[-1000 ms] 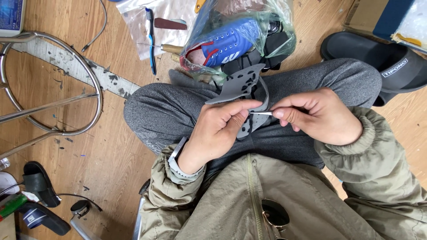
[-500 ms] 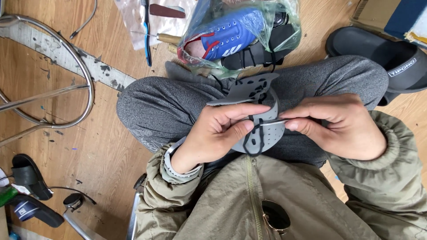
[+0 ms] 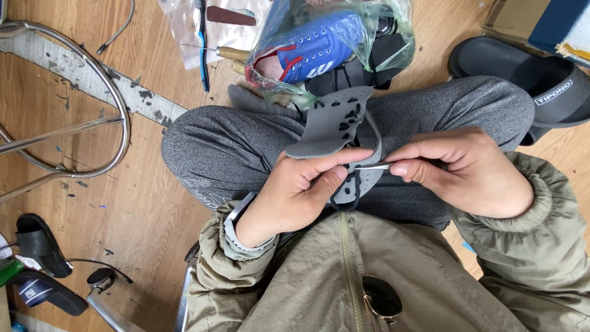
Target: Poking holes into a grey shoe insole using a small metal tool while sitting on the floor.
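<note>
- Left hand (image 3: 295,197) grips a grey perforated shoe upper piece (image 3: 335,126), thumb pressed along its lower edge, fingers curled closed beneath it.
- Right hand (image 3: 464,169) pinches a thin metal needle tool (image 3: 373,166) between thumb and forefinger; the tip meets the grey piece right at the left thumb.
- The piece sits over the lap, above grey sweatpants (image 3: 246,141), upper end tilted away from the body. A dark cord loop (image 3: 347,200) hangs from its lower part.
- Both hands crowd the lower half of the piece, so the exact spot where the tool enters is hidden.
- Just beyond the knees: a clear plastic bag (image 3: 381,24) holding a blue sneaker (image 3: 313,49) with white laces and some black straps.
- Left of the bag on the wooden floor (image 3: 123,203): a blue toothbrush (image 3: 201,43), a wooden-handled awl (image 3: 227,53), a dark red flat strip (image 3: 230,15) on plastic sheeting.
- Far right: a black slide sandal (image 3: 522,74), partly behind the right knee; a cardboard box (image 3: 510,15) at the top corner.
- Far left: a chrome tube frame (image 3: 120,98), curved, resting on the floor.
- Bottom left: another black sandal (image 3: 40,243) and a small black round thing on a cable, too small to identify.
- Olive jacket (image 3: 319,283) fills the lower view; sunglasses (image 3: 381,298) hang at the zip.
</note>
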